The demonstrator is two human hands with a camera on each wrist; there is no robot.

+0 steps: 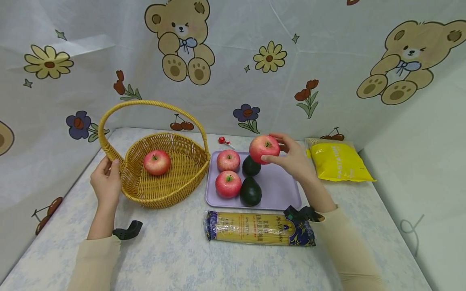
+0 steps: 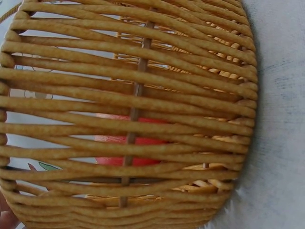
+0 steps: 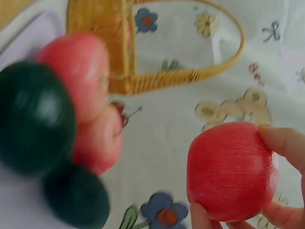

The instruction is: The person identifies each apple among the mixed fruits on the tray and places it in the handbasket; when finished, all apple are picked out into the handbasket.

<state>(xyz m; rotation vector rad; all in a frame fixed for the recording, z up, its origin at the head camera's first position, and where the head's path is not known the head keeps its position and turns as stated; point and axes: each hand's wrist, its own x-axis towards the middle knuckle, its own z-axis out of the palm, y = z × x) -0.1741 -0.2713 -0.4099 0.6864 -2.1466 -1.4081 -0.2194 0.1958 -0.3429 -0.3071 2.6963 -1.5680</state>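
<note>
A red apple [image 1: 264,149] is held by my right hand [image 1: 291,158], thumb on its near side and fingers behind, above the lilac tray [image 1: 278,190]. Two more apples, one at the back [image 1: 228,161] and one in front [image 1: 228,184], stand on the tray beside two dark green avocados [image 1: 251,191]. My left hand [image 1: 106,180] grips the left side of the yellow wicker basket [image 1: 182,169], where handle and rim meet. Inside the basket lies one apple [image 1: 157,162]; through the weave in the left wrist view, red apple skin [image 2: 128,140] shows.
In front of the tray lies a long pack of spaghetti [image 1: 251,228]. A yellow pasta bag [image 1: 340,161] sits at the back right. Behind the tray is a small red lollipop [image 1: 223,140]. A patterned curtain [image 1: 233,60] hangs along the table's back.
</note>
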